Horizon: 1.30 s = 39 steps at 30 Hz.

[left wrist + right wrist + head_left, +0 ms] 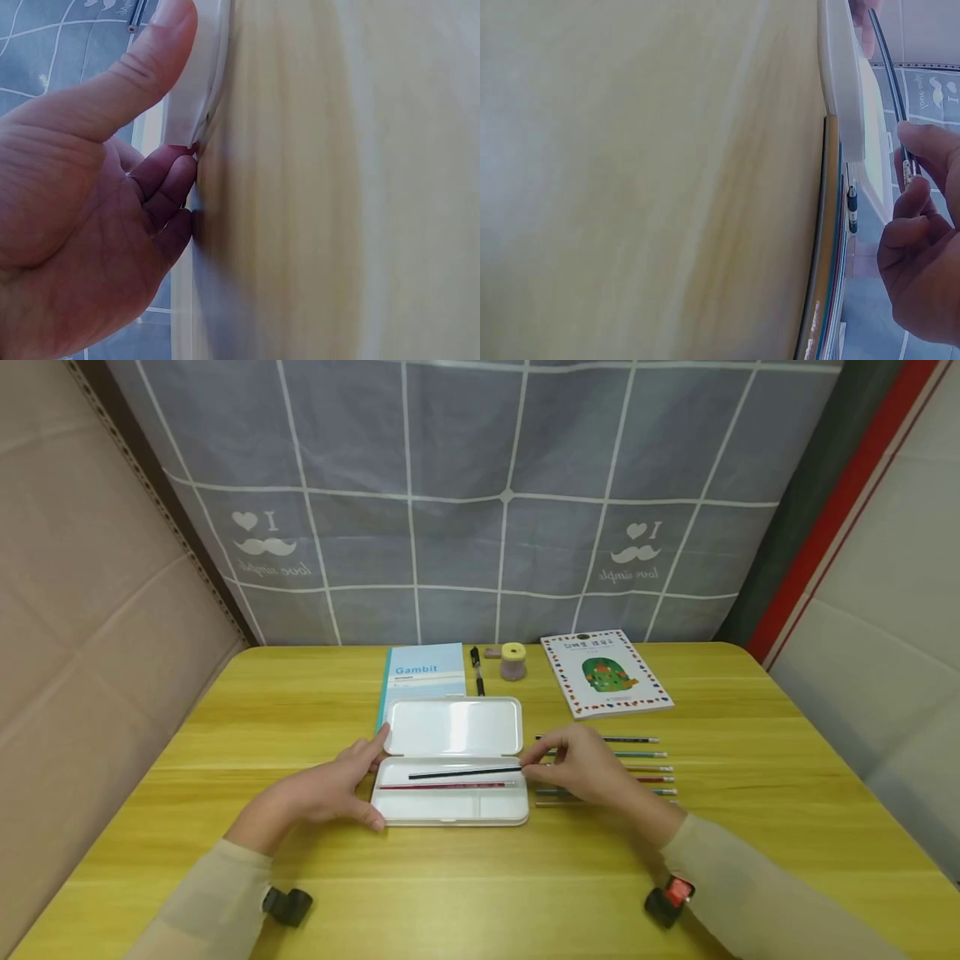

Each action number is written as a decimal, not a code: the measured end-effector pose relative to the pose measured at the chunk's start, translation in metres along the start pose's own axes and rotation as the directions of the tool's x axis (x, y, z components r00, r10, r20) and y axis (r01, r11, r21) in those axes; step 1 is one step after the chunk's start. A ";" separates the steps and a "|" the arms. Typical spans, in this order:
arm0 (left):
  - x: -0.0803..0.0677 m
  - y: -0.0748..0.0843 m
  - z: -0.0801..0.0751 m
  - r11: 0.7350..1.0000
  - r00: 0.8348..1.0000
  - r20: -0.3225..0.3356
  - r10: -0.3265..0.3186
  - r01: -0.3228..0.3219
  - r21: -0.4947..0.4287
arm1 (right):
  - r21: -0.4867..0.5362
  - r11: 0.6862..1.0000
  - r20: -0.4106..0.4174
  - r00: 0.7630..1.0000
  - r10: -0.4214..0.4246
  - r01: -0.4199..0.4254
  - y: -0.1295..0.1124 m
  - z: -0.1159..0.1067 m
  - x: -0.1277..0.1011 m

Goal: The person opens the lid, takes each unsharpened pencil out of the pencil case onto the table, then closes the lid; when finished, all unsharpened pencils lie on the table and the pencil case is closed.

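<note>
A white pencil case lies with its lid raised at the middle of the table. Across its tray rests a red pencil. My right hand pinches a black pencil near its end, and the pencil's length extends over the tray; the right wrist view shows thumb and finger on the black pencil. My left hand is at the case's left side, thumb by the front corner and fingers by the hinge side. In the left wrist view its thumb lies along the case.
Several pencils lie in a row right of the case, partly under my right hand. Behind stand a blue notebook, a pen, a yellow-topped round container and a white picture book.
</note>
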State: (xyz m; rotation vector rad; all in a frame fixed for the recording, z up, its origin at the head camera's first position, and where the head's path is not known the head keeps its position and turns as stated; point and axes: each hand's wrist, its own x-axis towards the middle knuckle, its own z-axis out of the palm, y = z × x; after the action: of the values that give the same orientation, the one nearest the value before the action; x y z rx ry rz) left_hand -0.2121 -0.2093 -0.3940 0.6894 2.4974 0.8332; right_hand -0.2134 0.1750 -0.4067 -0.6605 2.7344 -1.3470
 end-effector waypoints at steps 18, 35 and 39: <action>0.001 -0.004 0.000 1.000 1.000 0.000 0.007 -0.007 0.006 | 0.062 0.998 -0.013 0.999 0.031 -0.030 0.016 -0.021 -0.020; 0.002 -0.003 0.000 1.000 1.000 0.002 0.002 -0.002 0.023 | 0.063 0.998 0.000 1.000 0.010 -0.010 0.031 -0.041 -0.051; 0.002 -0.002 -0.001 1.000 1.000 0.002 -0.001 0.001 0.022 | 0.073 0.997 -0.010 1.000 -0.019 0.019 0.034 -0.048 -0.060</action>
State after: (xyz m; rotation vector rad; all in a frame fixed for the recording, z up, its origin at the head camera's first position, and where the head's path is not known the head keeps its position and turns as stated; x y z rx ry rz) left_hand -0.2147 -0.2104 -0.3948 0.6959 2.5089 0.8049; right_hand -0.1812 0.2521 -0.4127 -0.6786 2.6780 -1.4497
